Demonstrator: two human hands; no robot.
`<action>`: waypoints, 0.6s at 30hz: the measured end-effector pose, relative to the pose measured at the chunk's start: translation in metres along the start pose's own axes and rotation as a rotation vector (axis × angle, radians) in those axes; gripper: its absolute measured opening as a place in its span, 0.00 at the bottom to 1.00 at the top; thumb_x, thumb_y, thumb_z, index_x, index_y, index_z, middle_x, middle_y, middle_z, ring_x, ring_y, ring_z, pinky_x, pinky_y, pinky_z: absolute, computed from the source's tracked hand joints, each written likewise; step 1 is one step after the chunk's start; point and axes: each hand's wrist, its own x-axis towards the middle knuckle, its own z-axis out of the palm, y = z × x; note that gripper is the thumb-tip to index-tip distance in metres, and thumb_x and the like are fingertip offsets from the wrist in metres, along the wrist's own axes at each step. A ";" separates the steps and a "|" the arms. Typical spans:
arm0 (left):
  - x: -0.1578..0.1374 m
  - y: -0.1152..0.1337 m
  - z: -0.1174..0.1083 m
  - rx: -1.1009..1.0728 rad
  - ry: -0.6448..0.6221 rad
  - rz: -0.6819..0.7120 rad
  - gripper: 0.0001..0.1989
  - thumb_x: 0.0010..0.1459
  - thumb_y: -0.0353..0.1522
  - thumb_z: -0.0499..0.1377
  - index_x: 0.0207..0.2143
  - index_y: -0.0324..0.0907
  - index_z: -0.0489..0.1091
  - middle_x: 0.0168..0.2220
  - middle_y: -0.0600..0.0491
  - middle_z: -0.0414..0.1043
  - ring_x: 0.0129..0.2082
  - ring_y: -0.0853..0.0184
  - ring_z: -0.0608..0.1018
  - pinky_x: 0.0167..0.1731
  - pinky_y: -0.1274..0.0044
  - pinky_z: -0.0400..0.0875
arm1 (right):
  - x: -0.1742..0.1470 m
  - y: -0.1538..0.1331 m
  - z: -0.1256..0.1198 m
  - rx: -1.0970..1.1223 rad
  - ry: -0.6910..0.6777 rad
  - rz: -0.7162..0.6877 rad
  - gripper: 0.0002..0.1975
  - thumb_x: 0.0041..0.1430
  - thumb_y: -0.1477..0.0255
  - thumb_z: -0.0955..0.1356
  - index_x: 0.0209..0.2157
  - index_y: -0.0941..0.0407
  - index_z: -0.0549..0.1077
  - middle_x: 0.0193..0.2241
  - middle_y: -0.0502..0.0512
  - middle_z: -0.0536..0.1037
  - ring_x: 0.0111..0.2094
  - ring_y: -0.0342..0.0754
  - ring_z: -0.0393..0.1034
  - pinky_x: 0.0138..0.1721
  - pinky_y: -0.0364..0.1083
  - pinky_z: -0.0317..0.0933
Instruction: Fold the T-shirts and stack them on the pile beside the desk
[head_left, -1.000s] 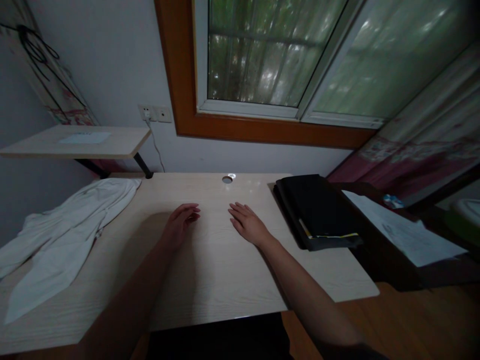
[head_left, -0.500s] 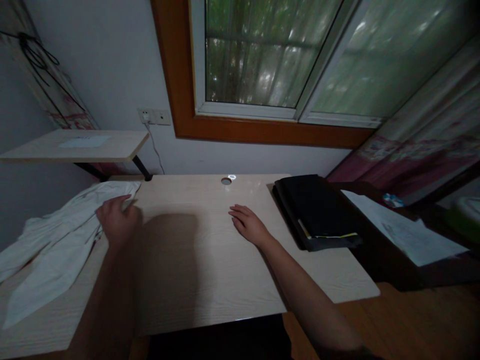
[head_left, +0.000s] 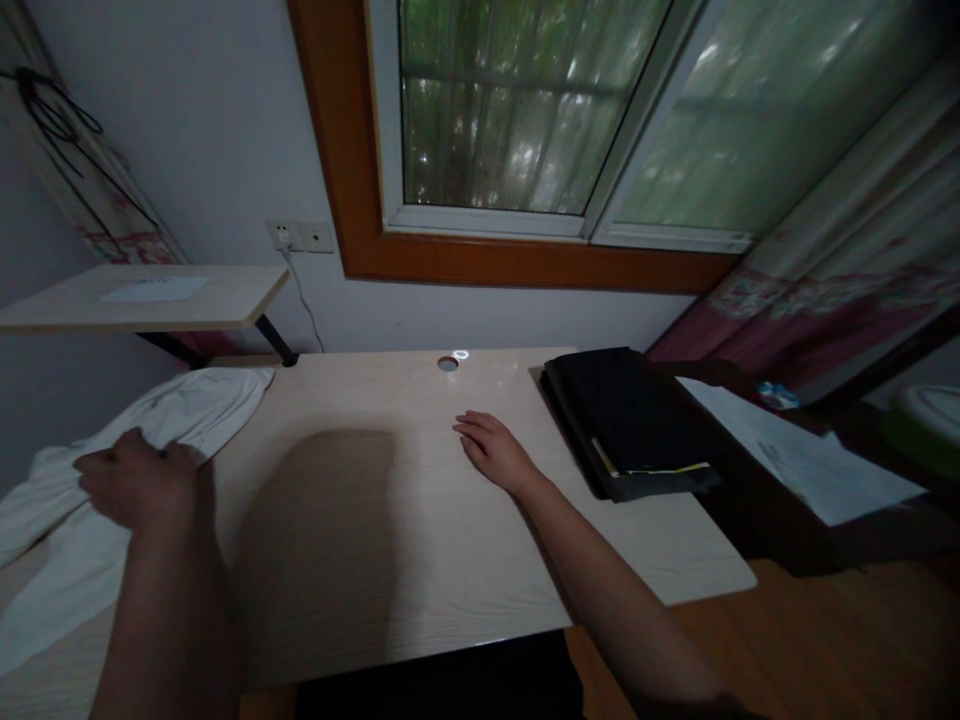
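On the left of the desk lies a crumpled white cloth (head_left: 217,405), perhaps a garment, with folds and a strip hanging toward the front left. Over its middle is my left hand (head_left: 139,480), fingers curled down and closed on the cloth; the fingertips are partly hidden. My right hand (head_left: 491,450) rests flat on the desk, right of centre, fingers stretched out and holding nothing. Beneath both arms is the light wood-grain desk (head_left: 322,560), with a dark shadow across its left half.
A stack of black folders (head_left: 630,420) sits at the desk's right side. Beyond it, papers (head_left: 795,450) lie on a dark surface. A raised shelf (head_left: 217,312) stands at the back left, near a wall socket (head_left: 300,236) with a plugged-in cable. The desk has a round hole (head_left: 448,364).
My left hand has moved left and nearer, from the cloth's far right end to its middle. The cloth's far part now looks bunched and rounded. My right hand stays in place.
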 end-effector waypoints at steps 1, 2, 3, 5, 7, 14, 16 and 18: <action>0.001 -0.004 0.003 0.042 0.060 -0.056 0.26 0.54 0.36 0.59 0.55 0.37 0.67 0.54 0.36 0.60 0.53 0.40 0.63 0.48 0.47 0.58 | 0.000 0.000 0.000 0.002 0.002 0.000 0.17 0.68 0.71 0.64 0.54 0.50 0.76 0.55 0.57 0.77 0.59 0.55 0.68 0.63 0.61 0.62; 0.002 -0.008 0.005 0.083 0.109 -0.103 0.24 0.55 0.36 0.58 0.54 0.39 0.70 0.50 0.39 0.63 0.49 0.45 0.67 0.46 0.52 0.62 | -0.001 0.001 0.000 0.004 0.003 0.002 0.17 0.68 0.71 0.64 0.54 0.50 0.76 0.55 0.57 0.77 0.60 0.55 0.68 0.62 0.61 0.62; 0.003 -0.012 0.007 0.117 0.139 -0.124 0.23 0.56 0.36 0.57 0.53 0.40 0.71 0.46 0.42 0.65 0.45 0.49 0.69 0.44 0.56 0.65 | -0.001 0.001 0.001 0.005 0.003 0.004 0.16 0.68 0.71 0.64 0.54 0.50 0.76 0.55 0.57 0.77 0.60 0.55 0.68 0.62 0.61 0.62; 0.006 -0.016 0.011 0.136 0.163 -0.096 0.20 0.59 0.36 0.54 0.52 0.41 0.73 0.39 0.47 0.66 0.39 0.55 0.69 0.41 0.61 0.66 | -0.001 0.001 0.001 0.008 0.005 0.008 0.16 0.68 0.71 0.64 0.54 0.49 0.77 0.55 0.56 0.77 0.60 0.55 0.67 0.63 0.61 0.62; 0.009 -0.019 0.013 0.132 0.211 -0.065 0.18 0.60 0.35 0.53 0.48 0.40 0.74 0.36 0.49 0.64 0.37 0.57 0.68 0.41 0.64 0.65 | -0.001 0.001 0.002 0.009 0.007 0.010 0.16 0.68 0.71 0.65 0.54 0.49 0.77 0.55 0.56 0.77 0.60 0.54 0.67 0.63 0.61 0.61; 0.005 -0.005 0.015 -0.017 0.302 0.139 0.10 0.61 0.30 0.50 0.41 0.38 0.69 0.36 0.51 0.63 0.41 0.59 0.67 0.47 0.66 0.63 | 0.001 0.000 0.001 0.018 0.000 0.008 0.16 0.68 0.71 0.64 0.54 0.50 0.77 0.55 0.57 0.77 0.60 0.54 0.67 0.63 0.60 0.62; -0.001 0.008 0.015 -0.080 0.298 0.199 0.07 0.59 0.28 0.51 0.37 0.40 0.68 0.36 0.51 0.63 0.42 0.59 0.68 0.48 0.67 0.63 | 0.001 0.000 0.000 0.020 -0.001 0.007 0.16 0.68 0.71 0.64 0.54 0.50 0.76 0.55 0.56 0.77 0.60 0.54 0.68 0.62 0.61 0.62; -0.008 0.023 0.017 -0.130 0.262 0.258 0.06 0.58 0.27 0.51 0.35 0.41 0.67 0.36 0.51 0.64 0.42 0.60 0.69 0.49 0.68 0.63 | 0.000 0.000 0.000 0.016 -0.002 0.004 0.17 0.68 0.71 0.64 0.54 0.50 0.76 0.55 0.57 0.77 0.60 0.55 0.68 0.62 0.61 0.62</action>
